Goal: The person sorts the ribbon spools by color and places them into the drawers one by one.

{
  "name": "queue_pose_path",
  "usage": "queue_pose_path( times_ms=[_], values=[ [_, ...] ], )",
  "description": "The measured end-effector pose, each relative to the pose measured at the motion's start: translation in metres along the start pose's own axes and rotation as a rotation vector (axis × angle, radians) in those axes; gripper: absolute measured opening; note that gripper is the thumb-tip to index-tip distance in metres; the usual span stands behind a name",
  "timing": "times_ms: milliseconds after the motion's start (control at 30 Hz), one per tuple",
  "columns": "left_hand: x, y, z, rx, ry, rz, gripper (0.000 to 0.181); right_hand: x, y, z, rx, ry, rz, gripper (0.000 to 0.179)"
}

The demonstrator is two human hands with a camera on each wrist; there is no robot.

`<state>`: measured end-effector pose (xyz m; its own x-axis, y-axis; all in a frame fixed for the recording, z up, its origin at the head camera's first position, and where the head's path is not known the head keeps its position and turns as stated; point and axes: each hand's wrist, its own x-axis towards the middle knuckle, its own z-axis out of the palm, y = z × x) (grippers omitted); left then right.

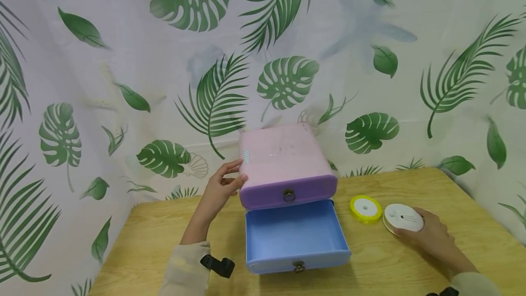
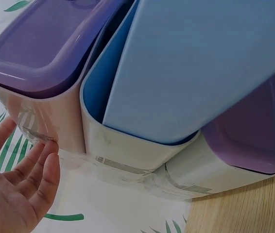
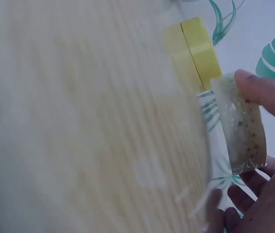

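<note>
A small drawer cabinet (image 1: 283, 154) has a pink top and a purple upper drawer (image 1: 271, 195), which is closed. Below it the blue drawer (image 1: 296, 232) is pulled out, with nothing inside. A lower purple drawer (image 2: 254, 131) shows in the left wrist view. My left hand (image 1: 223, 186) rests its fingertips against the cabinet's left side, fingers loosely bent. On the table at right, my right hand (image 1: 431, 236) holds a white ribbon spool (image 1: 402, 217) between thumb and fingers. Its star-specked ribbon (image 3: 242, 126) is under clear film in the right wrist view.
Just left of the white spool lies a yellow ribbon spool (image 1: 365, 209) with a white centre. The wooden table (image 1: 386, 264) backs onto a leaf-printed cloth (image 1: 287, 35). The pulled-out drawer juts toward me between my two arms.
</note>
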<state>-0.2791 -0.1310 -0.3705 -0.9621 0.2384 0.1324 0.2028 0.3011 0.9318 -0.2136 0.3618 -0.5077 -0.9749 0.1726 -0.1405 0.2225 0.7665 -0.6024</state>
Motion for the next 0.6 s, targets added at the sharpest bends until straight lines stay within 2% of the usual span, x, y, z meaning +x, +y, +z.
queue_pose_path(
  times_ms=[167, 300, 467, 600],
  values=[
    [0.0, -0.001, 0.0, 0.0, 0.003, 0.009, 0.05, -0.008, -0.002, -0.003, 0.046, 0.05, -0.121, 0.096],
    [0.0, -0.001, 0.0, 0.0, 0.001, 0.013, 0.05, -0.019, -0.01, -0.009, 0.091, 0.05, -0.195, 0.09],
    [0.0, -0.001, 0.001, -0.007, 0.001, 0.016, 0.05, -0.038, -0.031, -0.023, 0.146, 0.025, -0.273, 0.088],
    [0.0, -0.002, 0.001, -0.004, 0.009, 0.012, 0.05, -0.051, -0.053, -0.034, 0.175, 0.009, -0.305, 0.087]
  ],
)
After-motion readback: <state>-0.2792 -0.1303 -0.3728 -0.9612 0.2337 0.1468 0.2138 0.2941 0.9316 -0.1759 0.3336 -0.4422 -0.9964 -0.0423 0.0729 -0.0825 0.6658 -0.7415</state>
